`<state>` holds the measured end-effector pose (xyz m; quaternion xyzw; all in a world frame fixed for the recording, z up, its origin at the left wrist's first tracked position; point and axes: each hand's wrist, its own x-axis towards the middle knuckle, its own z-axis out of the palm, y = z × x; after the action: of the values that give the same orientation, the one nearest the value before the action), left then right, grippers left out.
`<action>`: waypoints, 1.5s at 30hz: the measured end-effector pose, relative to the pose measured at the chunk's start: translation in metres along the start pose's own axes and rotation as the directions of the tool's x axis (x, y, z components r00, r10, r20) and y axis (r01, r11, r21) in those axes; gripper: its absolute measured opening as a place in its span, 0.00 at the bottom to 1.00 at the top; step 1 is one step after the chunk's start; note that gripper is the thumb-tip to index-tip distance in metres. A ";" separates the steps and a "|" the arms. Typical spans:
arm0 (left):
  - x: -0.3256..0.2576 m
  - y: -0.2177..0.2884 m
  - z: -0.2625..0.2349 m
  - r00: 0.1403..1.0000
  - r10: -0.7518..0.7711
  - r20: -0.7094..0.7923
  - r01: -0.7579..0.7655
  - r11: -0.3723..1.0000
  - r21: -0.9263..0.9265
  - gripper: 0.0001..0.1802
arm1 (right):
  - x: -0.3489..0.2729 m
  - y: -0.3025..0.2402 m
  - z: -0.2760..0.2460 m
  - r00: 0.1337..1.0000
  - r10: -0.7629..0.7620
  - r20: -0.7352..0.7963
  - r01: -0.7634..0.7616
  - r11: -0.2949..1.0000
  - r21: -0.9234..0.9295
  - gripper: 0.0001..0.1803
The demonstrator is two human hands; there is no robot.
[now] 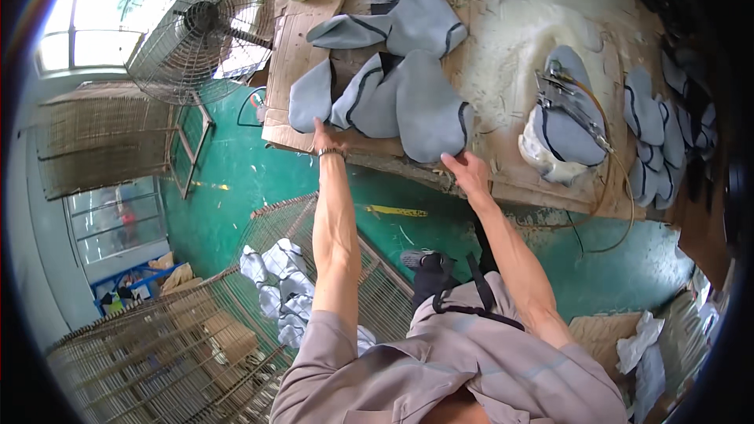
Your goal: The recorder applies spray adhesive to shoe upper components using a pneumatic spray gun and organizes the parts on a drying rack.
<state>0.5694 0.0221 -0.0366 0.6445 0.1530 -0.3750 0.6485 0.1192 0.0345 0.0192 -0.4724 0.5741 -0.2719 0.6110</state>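
Observation:
Soft grey fabric pieces with rounded ends and black-trimmed edges lie overlapping near the table's front edge. My left hand (326, 140) reaches the lower edge of the leftmost grey piece (311, 100), one finger stretched out against it and the hand open. At the rounded lower end of the large grey piece (430, 102), my right hand (469, 173) has its thumb and fingers closed on the rim. Between these two, a folded grey piece (372, 102) leans on its neighbour. Farther back lie a narrow grey piece (349, 31) and a wide one (425, 19).
On the cardboard-covered table (503, 145), a spray gun (569, 102) with an orange hose rests over another grey piece and yellowish residue. More grey pieces (650, 133) lie at right. A caged fan (206, 20) stands at left. Below, a wire rack (228, 330) holds grey pieces.

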 end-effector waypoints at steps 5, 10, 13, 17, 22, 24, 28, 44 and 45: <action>-0.018 -0.049 0.048 0.984 -0.046 0.171 0.099 0.943 -0.317 0.25 | 0.015 0.000 0.021 0.987 0.022 -0.161 -0.035 0.997 -0.074 0.23; -0.102 -0.069 0.003 0.960 0.080 0.269 0.052 0.891 -0.450 0.30 | -0.055 -0.063 0.028 0.996 -0.060 -0.065 0.073 0.973 0.220 0.14; -0.187 -0.082 0.001 0.978 0.132 0.159 -0.028 0.848 -0.530 0.37 | -0.098 -0.103 0.020 0.992 -0.123 -0.024 0.125 0.958 0.257 0.17; -0.212 -0.082 -0.057 0.993 0.105 0.048 -0.063 0.838 -0.541 0.38 | -0.135 -0.116 0.048 0.981 -0.179 0.072 0.168 0.977 0.134 0.15; -0.205 -0.043 -0.127 0.998 0.045 0.038 -0.014 0.809 -0.588 0.40 | -0.166 -0.136 0.118 0.978 -0.161 0.130 0.157 0.987 0.045 0.13; -0.207 -0.018 -0.160 0.988 0.150 0.045 -0.083 0.743 -0.665 0.38 | -0.191 -0.150 0.158 0.980 -0.161 0.119 0.161 0.987 0.011 0.15; -0.210 0.040 -0.269 0.977 0.211 -0.042 -0.172 0.648 -0.742 0.38 | -0.242 -0.170 0.259 0.941 -0.135 0.310 0.118 0.990 0.073 0.17; -0.121 0.080 -0.849 0.373 -0.148 -0.916 -0.766 0.508 -0.394 0.48 | -0.353 -0.021 0.810 0.268 0.146 0.952 0.533 0.801 -0.273 0.22; -0.108 0.035 -0.910 0.454 -0.315 -0.833 -0.683 0.478 -0.553 0.49 | -0.333 0.042 0.857 0.147 0.305 0.941 0.701 0.639 -0.317 0.24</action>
<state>0.7802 0.9143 -0.0487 0.3381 0.5339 0.2261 0.7413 0.8673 0.5694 0.0396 -0.8074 0.0179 0.2583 0.5301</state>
